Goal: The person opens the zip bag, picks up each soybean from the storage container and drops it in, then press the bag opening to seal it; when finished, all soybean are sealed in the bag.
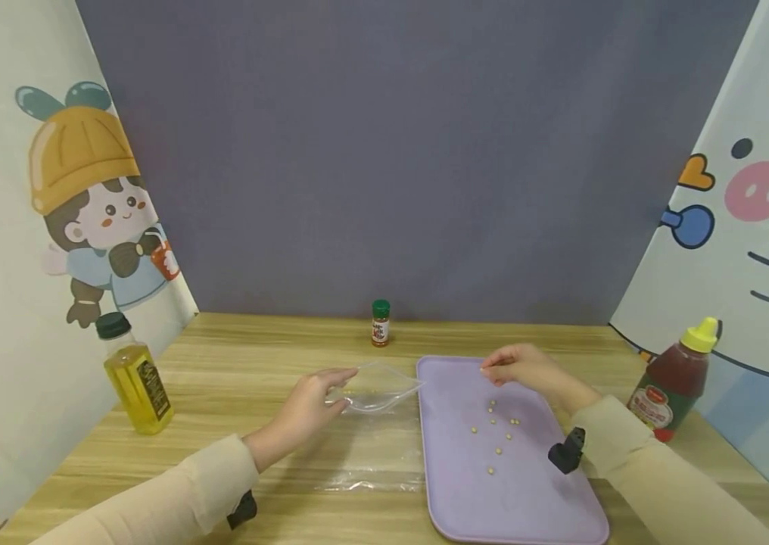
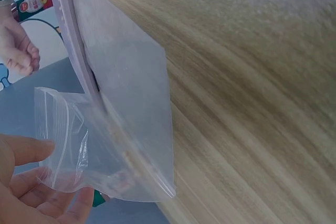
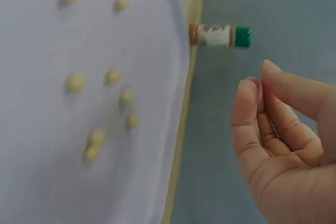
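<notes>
My left hand [image 1: 309,405] holds a clear zip bag [image 2: 126,145] by its top edge, thumb on one side and fingers on the other. The bag's mouth gapes in the head view, and a few yellowish bits show inside. Over the far part of a lilac tray [image 1: 452,484], my right hand [image 1: 527,371] has its thumb and fingertips together. A tiny pale soybean [image 1: 482,369] shows at those fingertips in the head view; the fingers mostly hide it in the right wrist view. Several soybeans [image 3: 75,83] lie scattered on the tray.
A small spice jar with a green cap [image 1: 381,324] stands at the back of the wooden table [image 1: 235,363]. An oil bottle [image 1: 139,382] is at the left, and a dark red sauce bottle with a yellow cap [image 1: 674,382] at the right, beside my right forearm.
</notes>
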A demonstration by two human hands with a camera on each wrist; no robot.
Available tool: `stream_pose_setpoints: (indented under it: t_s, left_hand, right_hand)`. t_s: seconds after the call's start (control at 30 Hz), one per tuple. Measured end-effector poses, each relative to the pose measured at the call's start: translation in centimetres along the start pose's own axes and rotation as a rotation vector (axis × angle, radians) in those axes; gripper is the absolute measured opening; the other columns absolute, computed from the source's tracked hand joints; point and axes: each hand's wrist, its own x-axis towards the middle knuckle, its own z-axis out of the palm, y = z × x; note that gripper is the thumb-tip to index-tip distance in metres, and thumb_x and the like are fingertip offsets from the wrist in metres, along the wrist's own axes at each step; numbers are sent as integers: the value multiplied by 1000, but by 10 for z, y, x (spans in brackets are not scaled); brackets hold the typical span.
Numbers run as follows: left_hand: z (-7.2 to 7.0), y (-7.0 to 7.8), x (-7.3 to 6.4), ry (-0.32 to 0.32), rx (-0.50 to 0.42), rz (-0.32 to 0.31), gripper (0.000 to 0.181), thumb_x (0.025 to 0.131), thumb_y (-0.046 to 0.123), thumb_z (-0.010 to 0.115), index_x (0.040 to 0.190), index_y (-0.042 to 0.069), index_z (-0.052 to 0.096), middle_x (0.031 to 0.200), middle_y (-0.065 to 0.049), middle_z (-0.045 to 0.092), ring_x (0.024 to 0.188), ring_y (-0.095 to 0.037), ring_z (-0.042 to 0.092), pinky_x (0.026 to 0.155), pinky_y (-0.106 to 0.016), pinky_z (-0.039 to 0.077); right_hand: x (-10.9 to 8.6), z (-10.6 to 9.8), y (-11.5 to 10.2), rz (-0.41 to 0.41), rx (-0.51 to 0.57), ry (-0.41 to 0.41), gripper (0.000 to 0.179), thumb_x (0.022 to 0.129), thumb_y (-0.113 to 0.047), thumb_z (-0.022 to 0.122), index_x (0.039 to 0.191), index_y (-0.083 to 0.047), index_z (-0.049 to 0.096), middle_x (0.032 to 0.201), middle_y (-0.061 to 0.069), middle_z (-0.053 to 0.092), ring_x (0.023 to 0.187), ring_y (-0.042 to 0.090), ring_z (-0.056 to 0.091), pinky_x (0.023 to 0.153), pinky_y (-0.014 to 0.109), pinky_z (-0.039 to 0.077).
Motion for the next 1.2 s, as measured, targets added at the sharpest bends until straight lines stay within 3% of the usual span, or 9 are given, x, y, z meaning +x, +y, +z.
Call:
stream_pose_setpoints:
  t_s: [0.17, 0.47, 0.67, 0.83, 1.03, 1.2]
  left_hand:
    - [0, 1, 0, -9, 15, 2, 51, 80, 1, 73, 130, 6, 60, 130, -17, 62, 111, -36, 64, 95, -45, 55]
    - [1, 1, 2, 5, 0, -6, 51, 80, 1, 73, 129, 6, 60, 129, -16, 62, 111, -35, 64, 94, -43, 56]
    - [1, 1, 2, 7, -19, -8, 51, 80, 0, 73, 129, 6, 60, 127, -16, 63, 108, -34, 65, 93, -43, 57]
    - [0, 2, 3, 7, -34, 3, 48, 81, 1, 72, 128, 5, 60, 127, -15, 64, 110, -33, 65, 93, -44, 56]
    - [1, 1, 5, 9, -37, 23, 47, 81, -1, 72, 127, 3, 61, 126, -16, 64, 110, -32, 64, 93, -43, 56]
    - [2, 0, 4, 2, -50, 8, 46, 81, -2, 72, 126, 3, 62, 127, -17, 64, 111, -33, 64, 93, -44, 57]
  right_hand:
    - [5, 13, -17, -26, 38, -22, 34, 89, -18, 69, 111, 8, 65, 95, 12, 71, 86, 26, 67, 87, 50, 56]
    - [23, 50, -51, -83, 68, -60, 29, 88, -18, 71, 106, 5, 68, 89, 14, 70, 79, 21, 67, 78, 35, 59]
    - [36, 77, -73, -103, 74, -57, 23, 88, -14, 71, 102, 4, 69, 88, 15, 71, 72, 14, 64, 79, 42, 60]
    - [43, 95, -84, -159, 17, -50, 18, 87, -12, 71, 96, 3, 71, 85, 16, 72, 65, 11, 61, 70, 39, 61]
    - [45, 103, -90, -190, -11, -72, 16, 88, -11, 70, 96, 3, 72, 85, 12, 73, 67, 17, 63, 72, 49, 60]
    - [41, 96, -84, -180, -2, -60, 16, 87, -11, 71, 96, 2, 72, 88, 18, 73, 66, 15, 63, 67, 39, 61]
